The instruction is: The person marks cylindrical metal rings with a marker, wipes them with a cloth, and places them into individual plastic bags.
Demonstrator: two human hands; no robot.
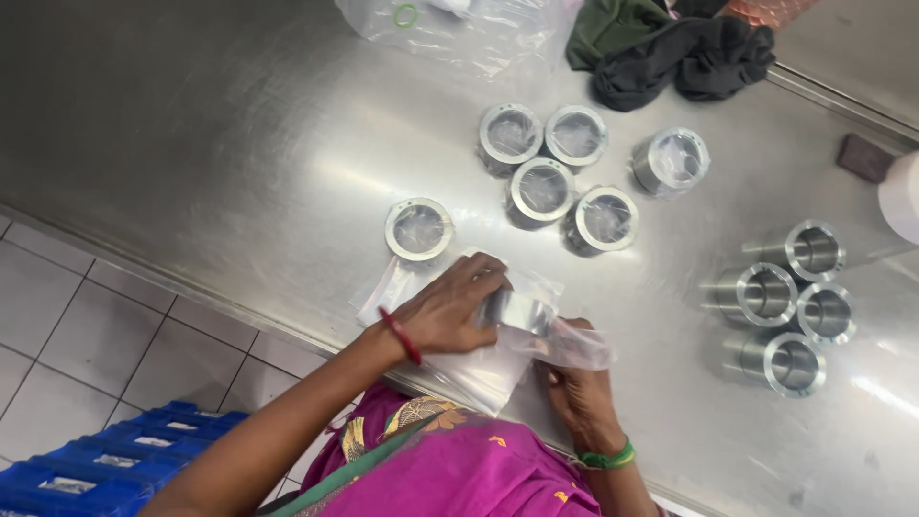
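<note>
The left hand (450, 311), with a red bangle at the wrist, grips a shiny cylindrical metal sleeve (517, 312), fingers curled over its top. The right hand (574, 383), wearing a green bangle, pinches the clear plastic bag (574, 345) drawn around that sleeve. Both hands work close together over a stack of flat clear plastic bags (469, 373) at the steel table's (239, 144) near edge. Just beyond the left hand's fingers stand six bagged metal sleeves (541, 187). Well past the right hand sit four bare metal sleeves (790, 316).
</note>
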